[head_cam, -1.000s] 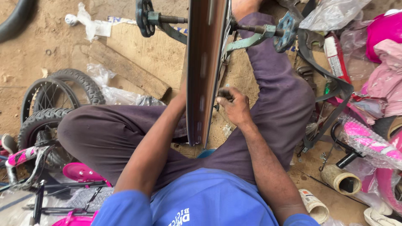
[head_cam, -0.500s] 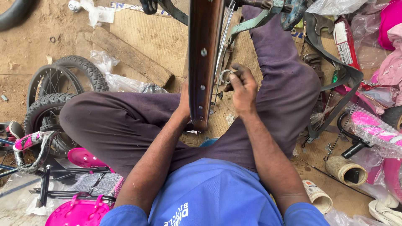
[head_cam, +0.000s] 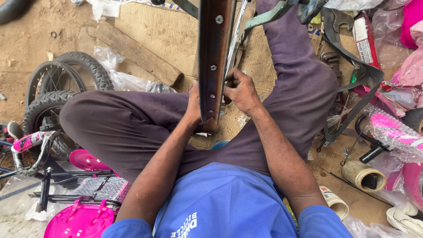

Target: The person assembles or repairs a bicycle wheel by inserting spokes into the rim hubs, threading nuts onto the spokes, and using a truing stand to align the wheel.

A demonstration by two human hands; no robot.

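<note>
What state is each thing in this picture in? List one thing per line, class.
wheel rim: upright, bare of tyre, held between the hands
left hand: pressed against the rim's left side
right hand: closed on the spokes
small wheels: tyres on, lying on the ground
pink seat: lying loose

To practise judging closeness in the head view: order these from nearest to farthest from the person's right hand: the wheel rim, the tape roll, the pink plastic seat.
1. Wheel rim: right beside the right hand, at centre.
2. Tape roll: on the ground, lower right.
3. Pink plastic seat: bottom-left corner, past the left knee.
</note>
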